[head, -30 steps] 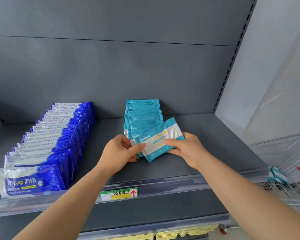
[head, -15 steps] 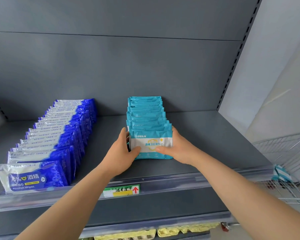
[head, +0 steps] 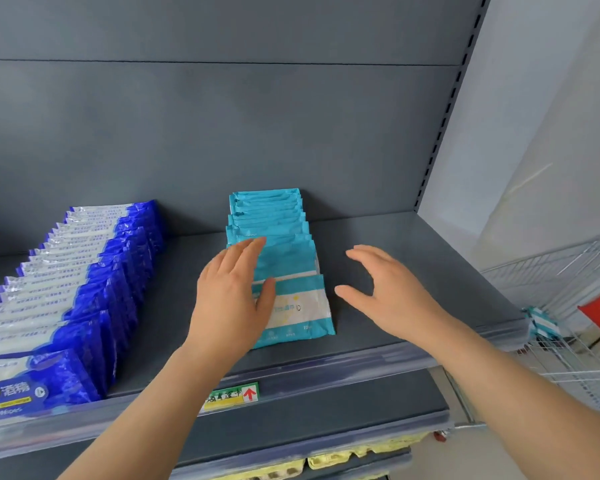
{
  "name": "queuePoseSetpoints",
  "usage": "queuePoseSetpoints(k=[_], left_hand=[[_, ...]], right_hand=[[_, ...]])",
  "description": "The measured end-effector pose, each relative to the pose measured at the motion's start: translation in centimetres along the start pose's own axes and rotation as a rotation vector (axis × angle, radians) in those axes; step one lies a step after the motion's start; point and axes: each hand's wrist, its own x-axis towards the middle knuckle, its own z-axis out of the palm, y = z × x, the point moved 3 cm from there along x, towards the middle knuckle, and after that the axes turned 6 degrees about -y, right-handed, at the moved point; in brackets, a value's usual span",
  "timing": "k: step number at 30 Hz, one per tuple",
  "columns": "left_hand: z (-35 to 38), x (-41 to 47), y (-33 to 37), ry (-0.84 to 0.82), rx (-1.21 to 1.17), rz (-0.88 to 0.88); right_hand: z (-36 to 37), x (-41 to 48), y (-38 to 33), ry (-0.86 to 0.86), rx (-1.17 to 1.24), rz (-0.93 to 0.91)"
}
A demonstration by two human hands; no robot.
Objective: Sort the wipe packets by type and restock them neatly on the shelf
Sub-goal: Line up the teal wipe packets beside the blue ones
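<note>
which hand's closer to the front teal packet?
Left. The left hand lies over the left side of the front teal packet, thumb across its face; the right hand hovers open to its right, bare shelf between.

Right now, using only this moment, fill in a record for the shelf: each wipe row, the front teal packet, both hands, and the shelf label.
Blue row: blue alcohol wipe packets, overlapping in a line at the left of the shelf.
Teal row: teal wipe packets, overlapping in a line mid-shelf.
Front packet: front teal packet, printed face showing, at the row's near end.
Left hand: left hand, fingers straight, resting on the teal row's left side.
Right hand: right hand, open, right of the row, touching nothing.
Label: price label with red arrow, on the front rail.
</note>
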Motion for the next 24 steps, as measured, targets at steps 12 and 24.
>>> queuePoseSetpoints(k=[12, 24], left_hand=[[11.9, 3.4, 19.1, -0.102, -0.056, 0.498], [30.6, 6.2, 42.2, -0.271, -0.098, 0.550]], right_hand=[[-7.0, -8.9, 15.0, 0.243, -0.121, 0.124], [-15.2, -17.9, 40.9, 0.191, -0.171, 0.346]])
